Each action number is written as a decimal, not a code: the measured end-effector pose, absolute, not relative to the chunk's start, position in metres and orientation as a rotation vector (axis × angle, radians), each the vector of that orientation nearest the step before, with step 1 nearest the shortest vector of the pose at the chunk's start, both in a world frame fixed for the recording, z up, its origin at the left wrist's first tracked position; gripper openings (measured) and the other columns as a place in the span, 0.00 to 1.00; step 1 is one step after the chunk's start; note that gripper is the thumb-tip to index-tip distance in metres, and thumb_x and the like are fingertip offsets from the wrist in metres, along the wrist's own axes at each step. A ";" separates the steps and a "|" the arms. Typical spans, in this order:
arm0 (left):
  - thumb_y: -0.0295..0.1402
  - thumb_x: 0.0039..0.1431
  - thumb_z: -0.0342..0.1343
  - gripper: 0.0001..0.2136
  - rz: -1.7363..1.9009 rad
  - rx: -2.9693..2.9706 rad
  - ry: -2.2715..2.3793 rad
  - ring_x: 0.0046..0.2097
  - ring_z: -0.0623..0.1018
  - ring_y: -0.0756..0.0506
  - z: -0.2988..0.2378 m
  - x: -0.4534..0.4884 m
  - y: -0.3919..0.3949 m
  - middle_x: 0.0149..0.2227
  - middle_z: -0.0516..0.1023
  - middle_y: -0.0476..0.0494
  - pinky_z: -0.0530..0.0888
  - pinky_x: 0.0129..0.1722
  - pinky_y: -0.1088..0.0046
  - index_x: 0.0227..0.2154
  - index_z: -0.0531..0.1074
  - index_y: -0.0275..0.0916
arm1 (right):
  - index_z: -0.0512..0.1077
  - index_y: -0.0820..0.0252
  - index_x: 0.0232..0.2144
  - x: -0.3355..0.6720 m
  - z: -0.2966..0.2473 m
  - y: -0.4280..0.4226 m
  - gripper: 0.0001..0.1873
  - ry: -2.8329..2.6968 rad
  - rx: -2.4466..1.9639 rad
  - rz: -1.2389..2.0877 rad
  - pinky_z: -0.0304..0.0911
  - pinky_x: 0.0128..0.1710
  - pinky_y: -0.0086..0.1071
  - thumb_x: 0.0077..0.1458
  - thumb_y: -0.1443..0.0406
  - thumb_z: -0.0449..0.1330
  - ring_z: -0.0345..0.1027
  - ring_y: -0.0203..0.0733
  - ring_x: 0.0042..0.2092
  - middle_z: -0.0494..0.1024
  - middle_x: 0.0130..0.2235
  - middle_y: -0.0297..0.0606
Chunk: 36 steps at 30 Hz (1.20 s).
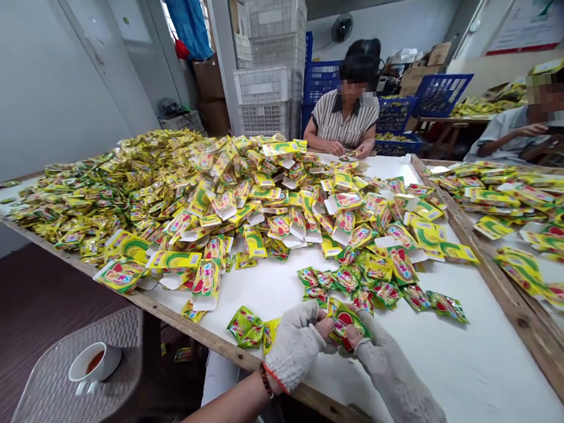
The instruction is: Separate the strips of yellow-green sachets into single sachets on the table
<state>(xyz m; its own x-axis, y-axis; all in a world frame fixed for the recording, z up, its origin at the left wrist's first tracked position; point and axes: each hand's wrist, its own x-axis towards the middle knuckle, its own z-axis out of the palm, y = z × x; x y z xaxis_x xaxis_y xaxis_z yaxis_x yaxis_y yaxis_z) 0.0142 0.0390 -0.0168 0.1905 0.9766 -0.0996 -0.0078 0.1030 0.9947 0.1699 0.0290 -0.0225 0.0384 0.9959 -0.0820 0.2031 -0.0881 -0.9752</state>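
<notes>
Both my hands wear pale knitted gloves with bare fingertips, and they meet low over the white table near its front edge. Between them is a small green and yellow packet (344,328) with a red fruit print. My left hand (297,343) pinches its left side, and my right hand (383,355) pinches its right side. Several similar packets (351,278) lie loose just beyond my hands. A green packet (246,327) rests left of my left hand. Behind them, open flat yellow cartons (249,208) are heaped with white flaps showing.
A large mound of small packets (105,195) covers the table's far left. A wooden strip (498,284) divides off more cartons (547,226) at right. A cup (94,364) stands on a grey plastic stool (36,408). Two people (345,119) sit across, near stacked crates (271,53).
</notes>
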 end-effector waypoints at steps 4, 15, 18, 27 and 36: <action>0.45 0.57 0.53 0.15 0.906 1.441 1.060 0.27 0.72 0.51 -0.015 0.002 0.062 0.25 0.69 0.49 0.68 0.27 0.76 0.28 0.66 0.36 | 0.69 0.61 0.42 0.175 -0.022 0.049 0.22 -1.285 -1.337 1.204 0.69 0.32 0.35 0.50 0.53 0.61 0.72 0.42 0.33 0.78 0.38 0.41; 0.38 0.55 0.53 0.14 0.561 2.471 1.904 0.42 0.74 0.40 0.039 -0.015 0.238 0.37 0.75 0.37 0.66 0.40 0.66 0.42 0.68 0.36 | 0.72 0.64 0.38 0.165 -0.024 0.063 0.23 -1.261 -1.409 1.127 0.65 0.22 0.31 0.44 0.53 0.61 0.68 0.40 0.26 0.77 0.29 0.40; 0.38 0.57 0.49 0.10 0.411 2.604 1.677 0.37 0.74 0.43 0.041 -0.002 0.241 0.33 0.75 0.43 0.65 0.37 0.70 0.38 0.71 0.40 | 0.71 0.65 0.39 0.172 -0.023 0.064 0.24 -1.172 -1.452 1.086 0.66 0.23 0.31 0.45 0.52 0.61 0.69 0.40 0.26 0.77 0.30 0.40; 0.31 0.44 0.59 0.22 -0.161 3.028 1.264 0.50 0.68 0.35 0.033 0.001 0.263 0.46 0.72 0.36 0.58 0.50 0.55 0.46 0.69 0.42 | 0.70 0.62 0.36 0.178 -0.022 0.066 0.21 -1.109 -1.405 1.073 0.63 0.20 0.29 0.47 0.51 0.61 0.69 0.38 0.25 0.75 0.27 0.37; 0.31 0.50 0.54 0.14 -0.107 3.059 1.197 0.46 0.70 0.35 0.027 0.024 0.221 0.43 0.72 0.33 0.60 0.48 0.54 0.42 0.70 0.37 | 0.70 0.62 0.35 0.179 -0.019 0.063 0.22 -0.981 -1.327 1.155 0.64 0.18 0.26 0.45 0.51 0.64 0.66 0.33 0.21 0.73 0.26 0.32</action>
<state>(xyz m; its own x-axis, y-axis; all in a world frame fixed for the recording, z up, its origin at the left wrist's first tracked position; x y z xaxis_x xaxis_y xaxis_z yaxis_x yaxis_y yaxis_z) 0.0241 0.2209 0.0272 0.7341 0.6790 -0.0080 0.6696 -0.7257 -0.1580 0.1794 0.0633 -0.0188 0.1911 0.9765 -0.1000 -0.0592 -0.0902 -0.9942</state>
